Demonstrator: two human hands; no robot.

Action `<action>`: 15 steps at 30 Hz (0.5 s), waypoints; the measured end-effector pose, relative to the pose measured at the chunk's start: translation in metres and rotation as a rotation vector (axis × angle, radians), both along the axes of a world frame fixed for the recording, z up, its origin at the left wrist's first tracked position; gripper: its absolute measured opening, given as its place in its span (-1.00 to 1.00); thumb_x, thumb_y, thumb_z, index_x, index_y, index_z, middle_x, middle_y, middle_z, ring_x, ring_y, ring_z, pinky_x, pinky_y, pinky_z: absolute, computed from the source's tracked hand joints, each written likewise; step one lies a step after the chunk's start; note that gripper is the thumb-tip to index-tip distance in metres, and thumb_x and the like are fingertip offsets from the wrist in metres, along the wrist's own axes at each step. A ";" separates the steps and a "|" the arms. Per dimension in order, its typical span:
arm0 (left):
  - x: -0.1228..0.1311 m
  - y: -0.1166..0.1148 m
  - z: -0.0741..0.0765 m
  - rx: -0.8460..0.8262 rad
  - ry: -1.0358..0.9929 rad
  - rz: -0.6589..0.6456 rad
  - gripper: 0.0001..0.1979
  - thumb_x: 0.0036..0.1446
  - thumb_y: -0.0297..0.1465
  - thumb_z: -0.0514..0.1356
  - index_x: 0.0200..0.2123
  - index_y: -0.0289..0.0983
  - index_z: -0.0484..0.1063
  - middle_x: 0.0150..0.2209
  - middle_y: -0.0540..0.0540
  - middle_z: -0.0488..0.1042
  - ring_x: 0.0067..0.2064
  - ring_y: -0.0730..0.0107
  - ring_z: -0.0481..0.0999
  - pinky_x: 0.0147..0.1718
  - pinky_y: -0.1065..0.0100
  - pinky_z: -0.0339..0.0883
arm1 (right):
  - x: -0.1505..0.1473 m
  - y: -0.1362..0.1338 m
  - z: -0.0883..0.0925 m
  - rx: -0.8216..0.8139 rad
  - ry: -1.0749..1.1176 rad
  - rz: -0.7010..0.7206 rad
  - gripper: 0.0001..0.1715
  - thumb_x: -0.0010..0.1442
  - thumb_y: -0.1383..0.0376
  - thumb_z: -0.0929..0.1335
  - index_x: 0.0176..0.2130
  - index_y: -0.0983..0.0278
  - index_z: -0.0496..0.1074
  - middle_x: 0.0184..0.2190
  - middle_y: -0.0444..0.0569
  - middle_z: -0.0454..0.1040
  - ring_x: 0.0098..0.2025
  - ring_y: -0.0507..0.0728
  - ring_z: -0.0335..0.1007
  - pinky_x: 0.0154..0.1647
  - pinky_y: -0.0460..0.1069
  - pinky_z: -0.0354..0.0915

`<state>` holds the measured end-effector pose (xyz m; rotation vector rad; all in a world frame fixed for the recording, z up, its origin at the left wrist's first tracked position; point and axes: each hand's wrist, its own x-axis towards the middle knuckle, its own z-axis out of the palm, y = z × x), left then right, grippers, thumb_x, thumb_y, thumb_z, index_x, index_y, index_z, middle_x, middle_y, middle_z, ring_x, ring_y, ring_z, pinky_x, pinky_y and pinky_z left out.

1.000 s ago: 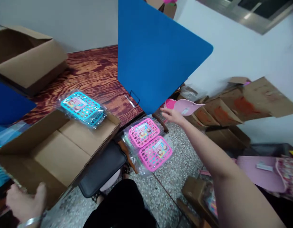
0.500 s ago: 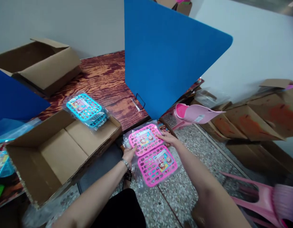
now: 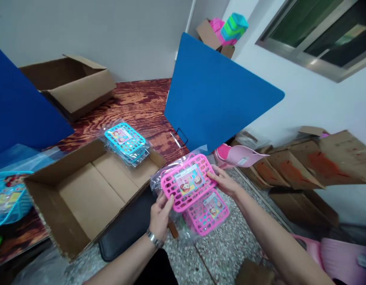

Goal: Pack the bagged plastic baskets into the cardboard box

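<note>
Both hands hold a pink plastic basket pack [image 3: 186, 183] in clear wrap, lifted above the floor. My left hand [image 3: 161, 215] grips its near left edge, and my right hand [image 3: 226, 183] grips its right edge. A second pink basket pack [image 3: 209, 213] lies just below it on the speckled floor. A cyan basket pack [image 3: 125, 141] rests on the far flap of an open cardboard box [image 3: 82, 194] at the table's front.
A blue divider panel [image 3: 218, 99] stands on the wooden table [image 3: 141, 107]; another blue panel [image 3: 19, 107] is at left. An open box [image 3: 70, 83] sits at the back. Flattened cartons [image 3: 304, 158] and pink plastic items [image 3: 239, 154] crowd the right. A black chair seat [image 3: 126, 225] is below.
My left hand left the box edge and joined the right at the pink baskets. Both hands have raised the upper pink pack off the floor stack. The view tilted upward.
</note>
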<state>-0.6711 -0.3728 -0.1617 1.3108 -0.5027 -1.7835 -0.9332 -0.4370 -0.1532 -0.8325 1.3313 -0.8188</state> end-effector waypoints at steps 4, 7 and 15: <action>0.098 0.011 0.036 -0.097 -0.003 0.056 -0.51 0.02 -0.23 0.29 0.04 -0.24 0.42 0.00 -0.13 0.49 0.01 0.16 0.46 -0.01 0.25 0.38 | 0.099 0.024 0.026 0.018 -0.201 -0.008 -0.39 -0.02 0.14 0.48 -0.01 0.17 0.29 -0.07 -0.01 0.48 -0.11 0.17 0.45 -0.05 0.08 0.36; 0.182 -0.007 0.048 -0.005 -0.116 0.065 -0.48 -0.03 -0.19 0.31 -0.02 -0.34 0.44 -0.17 -0.18 0.56 -0.19 0.20 0.55 -0.21 0.31 0.45 | 0.190 0.033 0.023 0.072 -0.314 -0.071 -0.40 -0.05 0.13 0.50 -0.04 0.20 0.29 -0.16 -0.01 0.51 -0.15 0.17 0.47 -0.08 0.08 0.38; 0.319 -0.138 -0.013 0.143 -0.441 -0.079 -0.66 -0.06 -0.23 0.31 -0.28 -0.37 0.48 -0.46 -0.15 0.55 -0.50 0.31 0.49 -0.45 0.33 0.35 | 0.372 -0.002 -0.060 0.262 -0.470 -0.486 -0.32 -0.31 0.07 0.56 -0.29 0.19 0.20 -0.48 -0.20 0.47 -0.43 0.12 0.45 -0.47 0.00 0.38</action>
